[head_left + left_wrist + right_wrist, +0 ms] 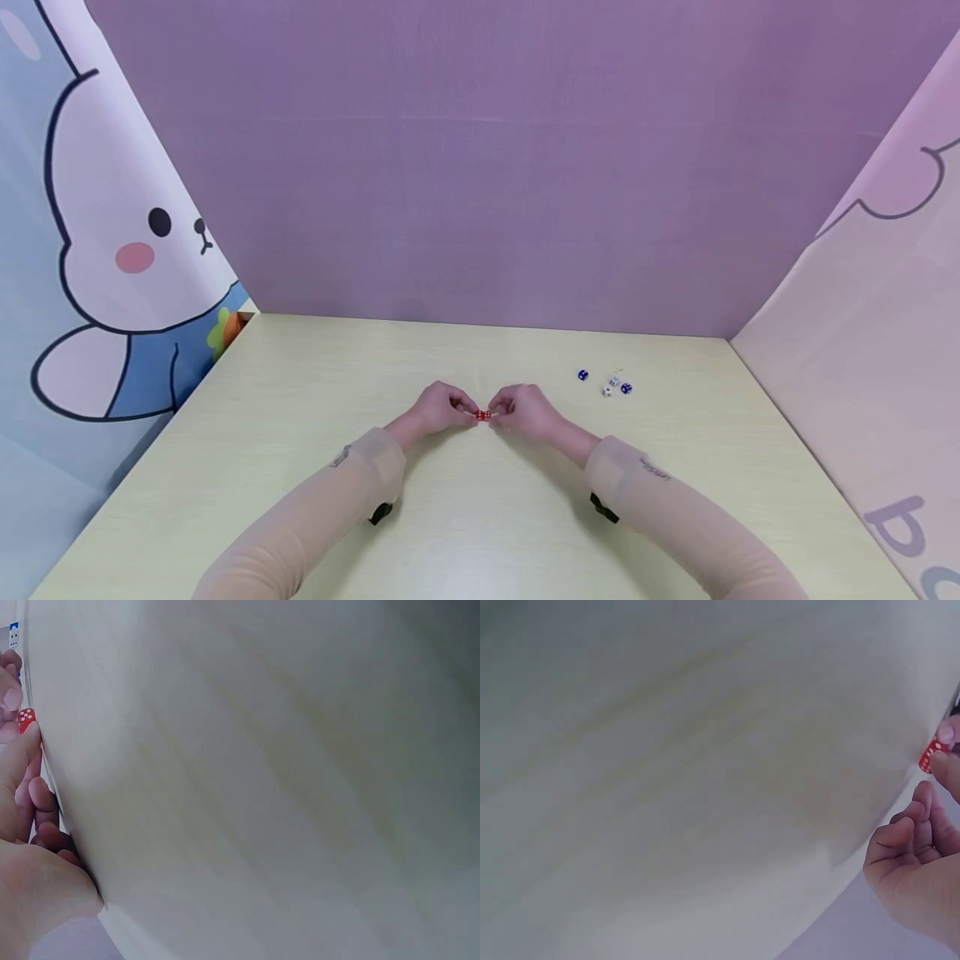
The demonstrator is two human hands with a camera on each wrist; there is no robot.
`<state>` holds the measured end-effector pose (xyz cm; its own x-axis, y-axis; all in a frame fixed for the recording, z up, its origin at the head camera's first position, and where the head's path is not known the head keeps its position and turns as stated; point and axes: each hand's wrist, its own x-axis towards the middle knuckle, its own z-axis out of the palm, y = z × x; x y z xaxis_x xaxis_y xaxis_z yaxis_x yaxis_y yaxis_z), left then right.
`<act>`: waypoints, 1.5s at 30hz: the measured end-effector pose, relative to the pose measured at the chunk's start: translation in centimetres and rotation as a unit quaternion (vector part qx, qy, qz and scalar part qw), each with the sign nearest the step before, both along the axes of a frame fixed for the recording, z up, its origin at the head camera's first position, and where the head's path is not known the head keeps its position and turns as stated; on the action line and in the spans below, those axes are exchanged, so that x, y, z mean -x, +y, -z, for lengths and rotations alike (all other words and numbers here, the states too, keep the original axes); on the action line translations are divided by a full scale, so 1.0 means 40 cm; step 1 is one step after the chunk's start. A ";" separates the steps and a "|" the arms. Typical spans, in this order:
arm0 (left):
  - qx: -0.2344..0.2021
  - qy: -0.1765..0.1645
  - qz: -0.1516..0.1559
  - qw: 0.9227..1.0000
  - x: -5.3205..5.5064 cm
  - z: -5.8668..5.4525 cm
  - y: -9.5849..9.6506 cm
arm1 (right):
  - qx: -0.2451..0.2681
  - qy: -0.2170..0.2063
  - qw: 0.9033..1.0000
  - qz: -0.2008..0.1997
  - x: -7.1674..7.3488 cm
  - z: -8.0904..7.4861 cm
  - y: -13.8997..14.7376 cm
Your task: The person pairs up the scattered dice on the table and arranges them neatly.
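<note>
Beige sleeves (pixel 307 508) nearest the cam, coming in from bottom L & bottom R, angled inward twd the middle, near mirror image. Each has dark lettering (pixel 654 469) nr the cuff & a black gadget (pixel 381 513) just below it.

L hand (pixel 441 407) & R hand (pixel 527 411) are nearly tip to tip over the pale table (pixel 450 542), backs mostly up in the head view. Red dice (pixel 483 415) sit right btwn them, looks like 2 side by side, white spots showing. L thumb & fingertip pinch the L end; R thumb & fingertip pinch the R end. So gap in each pinch is v. small, filled by the dice. Other fingers on both hands curl in loosely, per wrist views. Can't tell if the red dice touch the table or are held a bit above it.

Loose on the table, past the R hand & a bit farther back: 2 blue dice (pixel 582 375) + 2 white dice (pixel 607 391). White ones are close tog. w/ one blue just beside them on the R; other blue is a bit apart on the L.

Bkgd: purple wall (pixel 487 167) behind table, blue cloth (pixel 30 333) w/ printed bunny (pixel 112 225) on L, pinkish cloth (pixel 862 350) on R.
</note>
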<state>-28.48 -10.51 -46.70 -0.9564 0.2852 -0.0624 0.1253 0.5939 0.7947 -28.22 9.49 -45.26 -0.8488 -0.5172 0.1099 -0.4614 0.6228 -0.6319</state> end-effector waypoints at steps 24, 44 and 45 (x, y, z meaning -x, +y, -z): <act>0.000 -0.020 -0.009 1.000 -0.004 0.001 -0.008 | -0.010 0.037 0.993 0.108 0.089 -0.091 0.215; 0.000 -0.014 -0.004 1.000 0.000 0.006 -0.001 | -0.034 0.009 0.978 0.207 0.132 -0.023 0.337; 0.000 -0.011 -0.003 1.000 0.001 0.006 0.000 | -0.039 0.007 0.977 0.210 0.134 -0.020 0.338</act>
